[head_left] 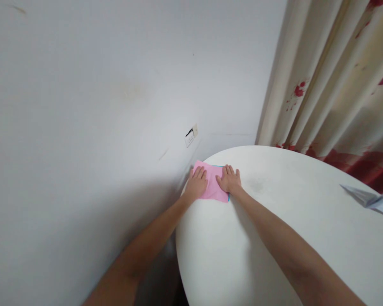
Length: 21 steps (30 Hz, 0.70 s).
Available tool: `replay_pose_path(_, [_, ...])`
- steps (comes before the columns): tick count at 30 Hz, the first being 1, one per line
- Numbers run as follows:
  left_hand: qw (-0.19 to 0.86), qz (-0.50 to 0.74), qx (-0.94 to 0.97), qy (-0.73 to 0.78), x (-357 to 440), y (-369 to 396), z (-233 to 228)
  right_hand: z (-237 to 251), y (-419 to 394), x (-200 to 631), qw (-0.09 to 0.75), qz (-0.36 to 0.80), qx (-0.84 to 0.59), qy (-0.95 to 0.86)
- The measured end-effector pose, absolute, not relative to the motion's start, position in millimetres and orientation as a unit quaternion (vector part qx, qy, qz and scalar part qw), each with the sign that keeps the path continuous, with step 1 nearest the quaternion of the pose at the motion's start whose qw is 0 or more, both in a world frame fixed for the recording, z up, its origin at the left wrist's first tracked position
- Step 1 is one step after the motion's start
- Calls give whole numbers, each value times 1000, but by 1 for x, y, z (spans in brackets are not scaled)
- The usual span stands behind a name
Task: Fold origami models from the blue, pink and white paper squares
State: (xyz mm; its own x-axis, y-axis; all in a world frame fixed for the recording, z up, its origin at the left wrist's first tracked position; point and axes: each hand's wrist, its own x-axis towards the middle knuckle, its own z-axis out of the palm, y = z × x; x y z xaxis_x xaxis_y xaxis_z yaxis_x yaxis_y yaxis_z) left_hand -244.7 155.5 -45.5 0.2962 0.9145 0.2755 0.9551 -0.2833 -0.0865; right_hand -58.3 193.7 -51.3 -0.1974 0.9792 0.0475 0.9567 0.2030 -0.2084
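Note:
A pink sheet lies near the far left edge of the white table, with a thin blue strip showing along its top and lower right edges. Whether it is paper or cloth I cannot tell. My left hand rests flat on its left part, fingers stretched forward. On the right part lies my right hand, palm down, with the thumb spread inward across the pink surface. Both hands press on the sheet from above and neither grips it.
The round white table stands close to a white wall with a socket. At the table's right lies a folded white paper object. A cream curtain with red flowers hangs behind the table.

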Motion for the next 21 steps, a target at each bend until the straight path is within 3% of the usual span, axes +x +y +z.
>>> replay_pose_path(3, [65,-61,-822,-562,-236,150,-50,-51,190,-52,85,67,-630,-769])
replay_pose_path(11, [40,-11,-745,-666,-245,165,-29,-46,183,-42,97,81,-630,-766])
replay_pose_path(21, [24,-71,-754,-653,-181,170,-49,-48,186,-40,120,77,-623,-769])
